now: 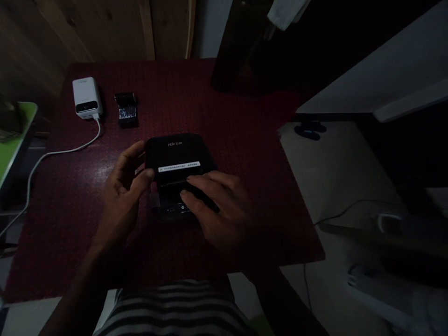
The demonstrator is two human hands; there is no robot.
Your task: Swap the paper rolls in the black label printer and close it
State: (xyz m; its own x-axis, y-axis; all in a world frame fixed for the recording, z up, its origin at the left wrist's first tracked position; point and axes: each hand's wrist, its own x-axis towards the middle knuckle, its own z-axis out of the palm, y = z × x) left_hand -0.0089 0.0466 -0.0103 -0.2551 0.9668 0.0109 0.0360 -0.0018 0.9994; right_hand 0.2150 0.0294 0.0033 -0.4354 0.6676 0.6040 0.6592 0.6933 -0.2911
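Note:
A black boxy device [184, 151] lies on the red-covered table in front of me. It has a pale logo on top, a white label strip with dark print, and a lower front panel [175, 209] with small markings. My left hand [124, 179] grips its left side, thumb at the front and fingers behind. Over the device's right front, my right hand [219, 200] pinches a slim dark pen-like tool [203, 196] between thumb and fingers. The tool's tip is near the gap under the upper part; dim light hides whether it touches.
A white power bank [86, 95] with a white cable [75, 149] stands at the back left. Beside it is a small black object with a silvery middle [127, 111]. Dark slippers [310, 129] and cables are on the floor at right. The red tabletop [259, 140] ends at right.

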